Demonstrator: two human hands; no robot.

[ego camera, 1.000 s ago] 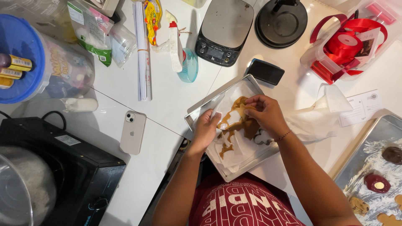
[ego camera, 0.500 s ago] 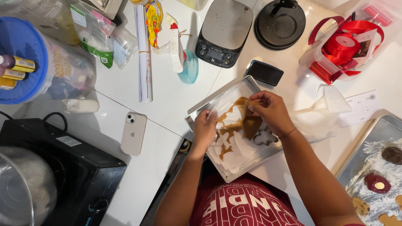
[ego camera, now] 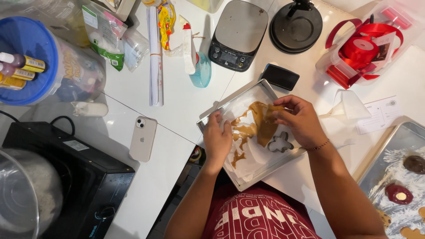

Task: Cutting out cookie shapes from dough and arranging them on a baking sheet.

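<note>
- The left hand (ego camera: 217, 140) is lying flat, palm down, on the white parchment paper (ego camera: 252, 163) inside the metal tray (ego camera: 208, 119). Its fingers are nearly straight and close together, and they are pressing the paper near the left rim of the tray; the hand is not gripping anything.
- The right hand (ego camera: 301, 121) is pinching the upper edge of the brown dough sheet (ego camera: 261, 126) between thumb and fingertips. The other fingers are curling over the dough, so the hand is narrow and is holding the dough.
- The dough sheet is sitting in the middle of the tray, on the paper, between the two hands. Its shape is irregular, with thin ragged strips reaching toward the left hand.
- A metal cookie cutter (ego camera: 280, 142) is lying on the paper just below the right hand, beside the dough.
- The tray is resting on the white table (ego camera: 177, 97), tilted at an angle in front of the person.
- A white phone (ego camera: 143, 138) is lying left of the tray, well apart from it.
- A kitchen scale (ego camera: 239, 33) is standing beyond the tray.
</note>
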